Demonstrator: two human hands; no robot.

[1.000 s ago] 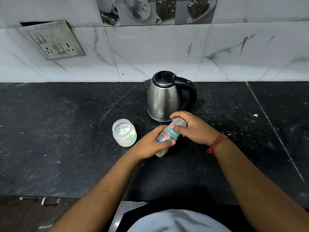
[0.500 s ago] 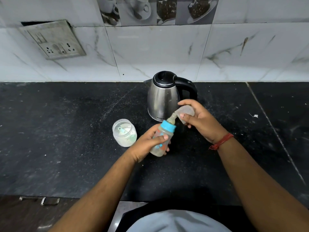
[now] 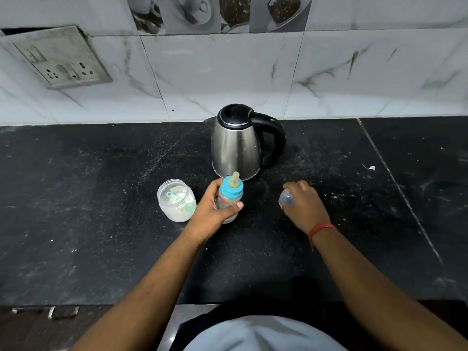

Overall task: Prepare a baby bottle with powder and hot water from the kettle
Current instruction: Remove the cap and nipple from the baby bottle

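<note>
Near the middle of the frame the left hand (image 3: 214, 211) grips the baby bottle (image 3: 229, 198), fingers and thumb curled round its clear body. The bottle stands roughly upright on the black counter (image 3: 88, 224), its blue collar (image 3: 231, 190) and pale teat (image 3: 234, 179) uncovered and pointing up toward the camera. Right of centre, well apart from the bottle, the right hand (image 3: 305, 206) is low over the counter with its fingers curled round the clear bottle cap (image 3: 286, 200); whether the cap touches the counter cannot be told. A red thread (image 3: 320, 229) circles that wrist.

Just behind the bottle, in the upper middle of the frame, stands the steel kettle (image 3: 236, 148), lid closed, its black handle (image 3: 274, 138) to the right and spout to the left. Just left of the left hand sits an open clear jar (image 3: 176, 200) of white powder with a small blue-green scoop (image 3: 173, 197) inside.

A socket plate (image 3: 59, 58) hangs on the marble-patterned wall tiles (image 3: 228, 72) in the upper left of the frame.
</note>
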